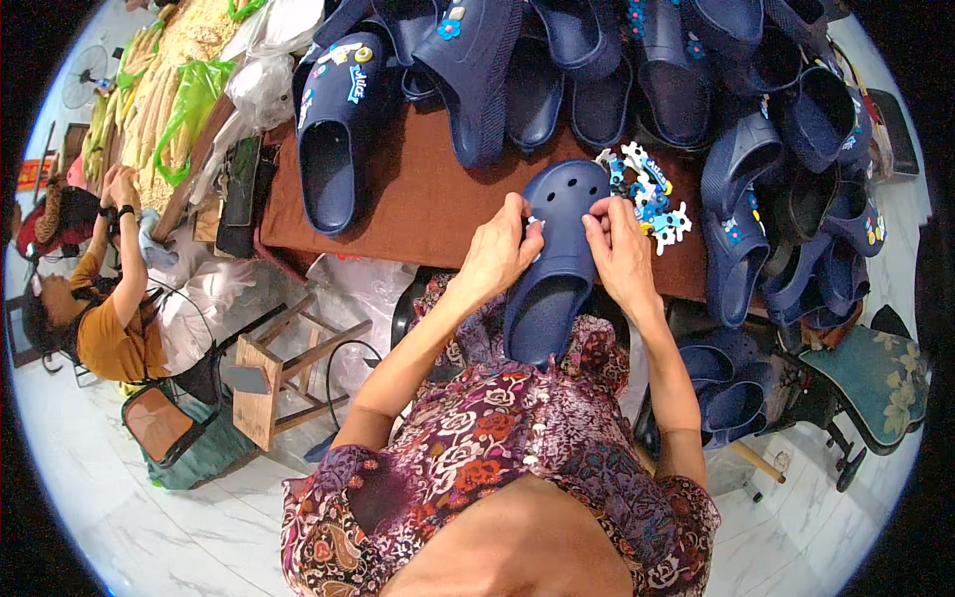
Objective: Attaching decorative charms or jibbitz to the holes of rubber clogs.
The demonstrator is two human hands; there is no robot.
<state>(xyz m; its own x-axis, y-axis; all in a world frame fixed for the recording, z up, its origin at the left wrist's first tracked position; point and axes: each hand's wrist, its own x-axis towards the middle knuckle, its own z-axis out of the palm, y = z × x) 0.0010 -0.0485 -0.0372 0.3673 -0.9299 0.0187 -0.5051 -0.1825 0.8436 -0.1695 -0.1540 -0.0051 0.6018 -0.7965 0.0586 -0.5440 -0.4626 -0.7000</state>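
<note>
A navy foam clog (pixel 557 264) lies toe-away at the near edge of the brown desk (pixel 418 204), heel hanging over toward the person's lap, so its holed upper faces up within easy reach. The left hand (pixel 500 251) pinches the clog's left side, a small pale piece at its fingertips; the right hand (pixel 619 249) grips the right side, steadying it. Just right of the clog's toe sits a heap of blue-and-white shoe charms (pixel 649 197), close for picking. Beyond the clog, more navy clogs (pixel 637 70) are piled.
</note>
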